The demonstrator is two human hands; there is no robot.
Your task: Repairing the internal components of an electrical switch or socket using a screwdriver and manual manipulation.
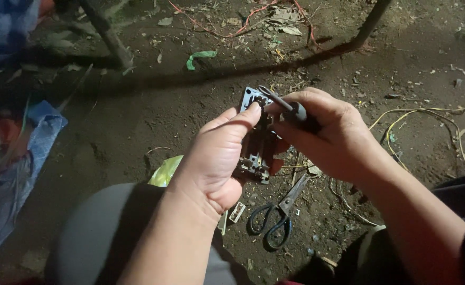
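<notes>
My left hand (216,155) holds a small grey switch plate (254,138) upright, its open back facing me, thumb pressed on its upper edge. My right hand (327,134) grips a dark-handled screwdriver (288,107). The metal shaft points up-left, and its tip rests on the top of the plate. Both hands hover above bare dirt ground, between my knees.
Black-handled scissors (277,214) lie on the dirt just below my hands, beside a small white part (237,211). A yellow-green wrapper (165,171) lies left, yellow wire (422,119) right, red wire (253,16) at the far edge, blue cloth (37,142) on the left.
</notes>
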